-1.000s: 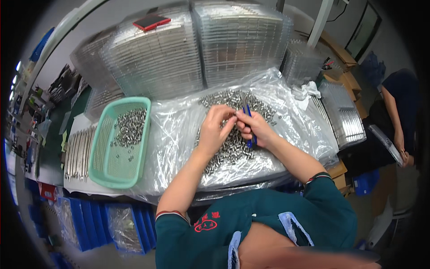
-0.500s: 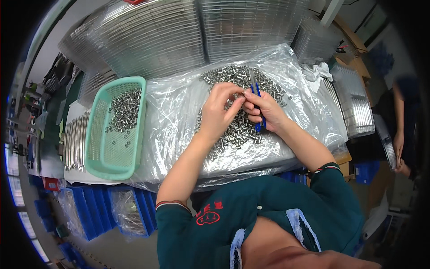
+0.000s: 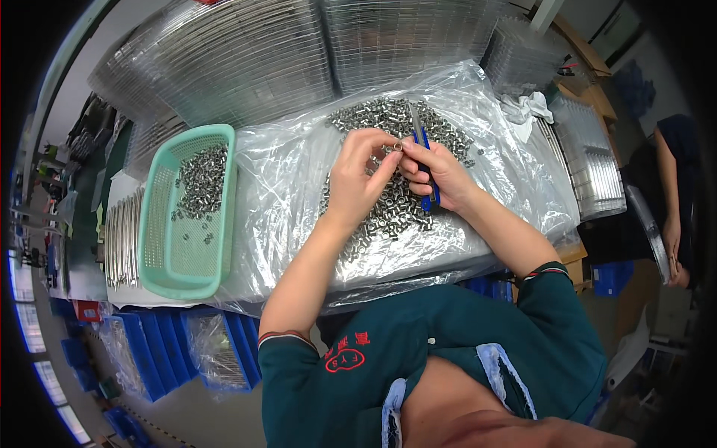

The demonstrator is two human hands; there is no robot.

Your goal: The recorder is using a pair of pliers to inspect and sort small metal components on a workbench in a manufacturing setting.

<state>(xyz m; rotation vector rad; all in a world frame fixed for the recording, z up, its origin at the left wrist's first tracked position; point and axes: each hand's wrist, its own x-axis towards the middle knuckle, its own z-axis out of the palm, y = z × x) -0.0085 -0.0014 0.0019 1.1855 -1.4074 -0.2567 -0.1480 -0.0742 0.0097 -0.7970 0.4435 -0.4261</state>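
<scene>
A small shiny metal ring (image 3: 397,147) is pinched between the thumb and forefinger of my left hand (image 3: 355,179). My right hand (image 3: 446,175) is wrapped round a blue utility knife (image 3: 427,200), whose blade end points away from me. The fingertips of my right hand meet the ring, so both hands come together there. Below them and behind them spreads a heap of small metal sleeves (image 3: 381,113) on clear plastic sheeting (image 3: 276,175). My fingers cover part of the heap.
A mint-green basket (image 3: 228,194) at the left holds more small metal parts (image 3: 200,183). Stacked clear plastic trays (image 3: 246,67) line the back, with others (image 3: 590,179) at the right. Blue bins (image 3: 146,355) stand below the table. Another person's arm (image 3: 670,194) shows at far right.
Both hands have tilted slightly, and the ring's round opening now shows between the fingertips. The knife stays in my right hand. The whole view has shifted a little.
</scene>
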